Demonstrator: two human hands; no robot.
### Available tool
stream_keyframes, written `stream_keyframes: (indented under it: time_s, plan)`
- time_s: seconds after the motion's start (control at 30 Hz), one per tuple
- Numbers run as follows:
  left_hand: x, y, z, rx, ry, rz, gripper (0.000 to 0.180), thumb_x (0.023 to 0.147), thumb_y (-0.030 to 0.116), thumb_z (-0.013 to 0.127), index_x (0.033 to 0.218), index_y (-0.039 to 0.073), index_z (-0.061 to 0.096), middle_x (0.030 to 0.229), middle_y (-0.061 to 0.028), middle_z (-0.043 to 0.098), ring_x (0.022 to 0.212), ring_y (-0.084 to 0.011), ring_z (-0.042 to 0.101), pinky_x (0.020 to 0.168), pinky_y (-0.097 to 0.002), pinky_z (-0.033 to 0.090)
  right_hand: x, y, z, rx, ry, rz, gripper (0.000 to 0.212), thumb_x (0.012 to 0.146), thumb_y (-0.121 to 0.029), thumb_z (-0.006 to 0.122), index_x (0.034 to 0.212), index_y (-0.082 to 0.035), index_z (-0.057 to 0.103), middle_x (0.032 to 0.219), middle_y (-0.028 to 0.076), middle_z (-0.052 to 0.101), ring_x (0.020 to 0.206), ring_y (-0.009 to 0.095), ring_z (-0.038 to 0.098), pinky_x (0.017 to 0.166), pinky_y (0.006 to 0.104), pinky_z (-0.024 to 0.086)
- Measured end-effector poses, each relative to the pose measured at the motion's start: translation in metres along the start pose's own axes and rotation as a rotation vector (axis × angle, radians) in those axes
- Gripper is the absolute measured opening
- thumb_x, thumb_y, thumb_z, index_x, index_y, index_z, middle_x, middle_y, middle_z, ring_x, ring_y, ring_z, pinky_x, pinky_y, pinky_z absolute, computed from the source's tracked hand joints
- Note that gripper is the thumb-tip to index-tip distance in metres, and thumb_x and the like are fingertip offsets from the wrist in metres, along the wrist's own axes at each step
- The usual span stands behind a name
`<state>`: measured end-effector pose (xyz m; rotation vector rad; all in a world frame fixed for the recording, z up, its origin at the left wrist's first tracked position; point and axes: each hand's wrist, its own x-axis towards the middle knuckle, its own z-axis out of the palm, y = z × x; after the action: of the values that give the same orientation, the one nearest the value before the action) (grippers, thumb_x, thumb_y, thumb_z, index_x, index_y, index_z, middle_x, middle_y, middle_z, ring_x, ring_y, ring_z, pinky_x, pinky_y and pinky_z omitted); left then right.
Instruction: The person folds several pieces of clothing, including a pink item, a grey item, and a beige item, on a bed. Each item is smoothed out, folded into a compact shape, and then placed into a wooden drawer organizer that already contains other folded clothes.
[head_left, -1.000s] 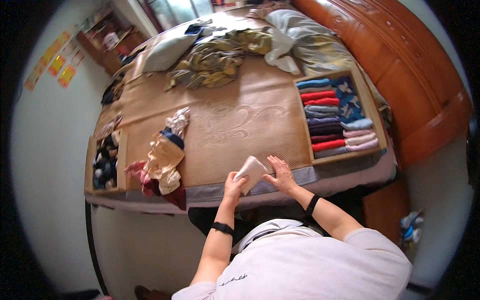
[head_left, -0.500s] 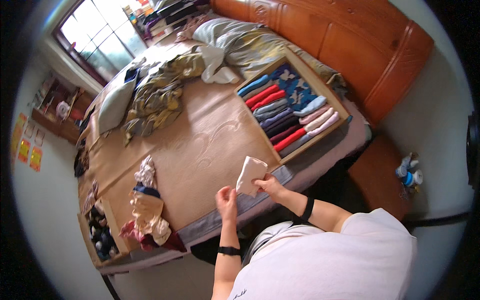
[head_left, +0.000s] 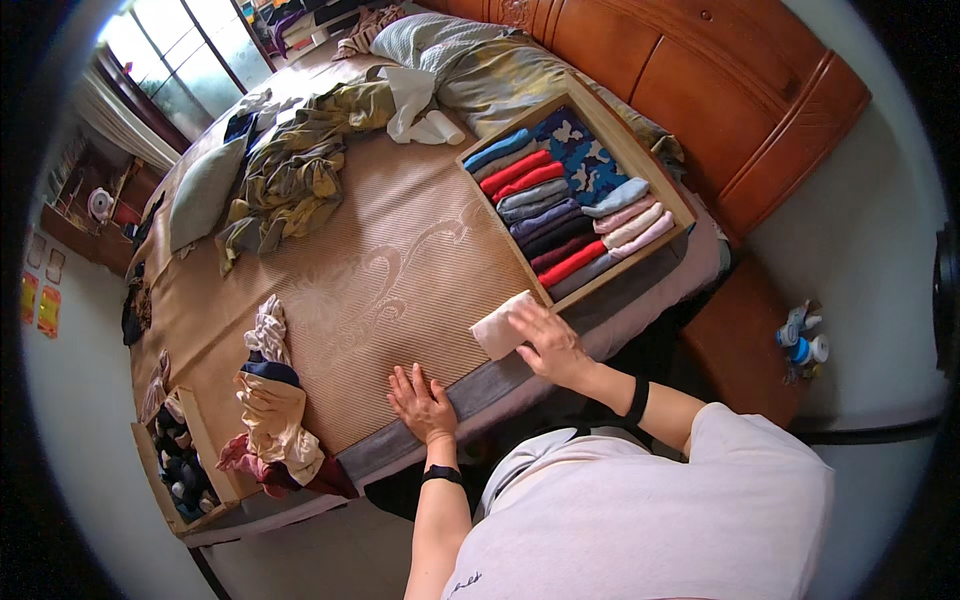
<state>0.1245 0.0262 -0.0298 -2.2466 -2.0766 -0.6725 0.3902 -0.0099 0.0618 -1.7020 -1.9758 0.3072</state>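
My left hand (head_left: 424, 405) lies flat on the bed's woven mat near the front edge, fingers spread and holding nothing. On the mat to its right is a small folded pale cloth (head_left: 497, 327), close to the near corner of a wooden drawer (head_left: 577, 307). My right hand (head_left: 550, 345) rests on the right end of this cloth with its fingers stretched out, not wrapped round it. In the drawer, folded clothes stand in a row, among them a red piece (head_left: 575, 264); pale pink pieces (head_left: 640, 228) lie beside them. A blue camouflage piece (head_left: 578, 158) fills its far corner.
A loose heap of clothes (head_left: 275, 405) lies left on the mat, beside a wooden box (head_left: 208, 425) of dark items. Farther back are a crumpled yellow-grey blanket (head_left: 305, 165), a grey pillow (head_left: 205, 195) and white cloth (head_left: 408, 100). A wooden headboard (head_left: 690, 90) borders the bed.
The folded cloth, held up in my right hand before, now lies on the mat by the drawer, under that hand. My left hand has opened and come down flat on the bed.
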Motion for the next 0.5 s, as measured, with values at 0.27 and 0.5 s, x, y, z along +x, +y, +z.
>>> stream_keyframes:
  time_s: [0.27, 0.5]
  plan:
    - [0.000, -0.006, 0.001, 0.014, 0.041, 0.008, 0.047, 0.091, 0.030, 0.056, 0.136, 0.020, 0.052, 0.153, -0.0097, 0.036, 0.144, -0.0283, 0.027, 0.117, -0.0499, 0.019, 0.032, 0.032, 0.083, -0.304, -0.141, -0.096, 0.065, 0.098, -0.053, 0.036, 0.149, -0.013, 0.036, 0.158, 0.007, 0.027, 0.148, 0.022, 0.017, 0.120, 0.0457, 0.009]
    - [-0.001, -0.001, -0.001, -0.024, 0.055, -0.011, 0.045, 0.090, 0.027, 0.056, 0.134, 0.019, 0.055, 0.152, -0.0108, 0.038, 0.143, -0.0294, 0.029, 0.117, -0.0499, 0.019, 0.069, 0.039, 0.028, 0.022, -0.397, -0.050, 0.050, 0.094, -0.034, 0.051, 0.139, -0.012, 0.049, 0.139, 0.009, 0.053, 0.131, 0.023, 0.046, 0.111, 0.0450, 0.027]
